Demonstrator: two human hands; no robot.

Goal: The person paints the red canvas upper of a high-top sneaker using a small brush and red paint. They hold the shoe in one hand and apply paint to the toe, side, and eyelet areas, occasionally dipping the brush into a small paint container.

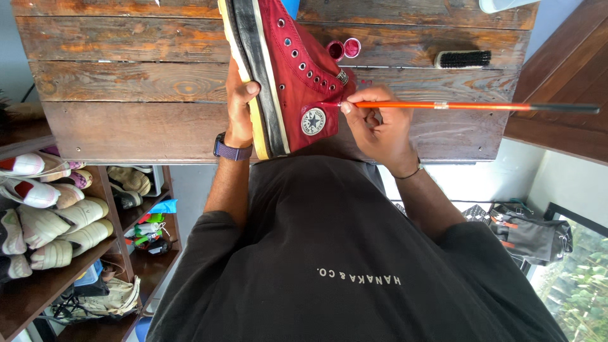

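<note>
The view is upside down, with a person in a dark shirt at the bottom and a plank table point(126, 82) above. The left hand point(239, 104) grips a dark red high-top shoe point(294, 69) by its sole, thumb over the yellowed rubber edge, holding it tilted over the table. A round white patch point(313, 121) with a dark star sits on the shoe's ankle side. A purple-strapped watch point(231, 151) circles the left wrist.

The right hand point(377, 126) pinches a long orange-handled brush point(456, 106), fingers closed near its working end, whose tip touches the shoe just above the patch. The handle runs out to the right and ends in black.

Just beyond the shoe stand two small round pots point(344, 49) of red-pink paint, close together. A dark-bristled scrub brush point(463, 59) lies well to their right. At lower left, wooden shelves point(38, 285) carry rows of pale shoes; a grey bag point(532, 234) lies at lower right.
</note>
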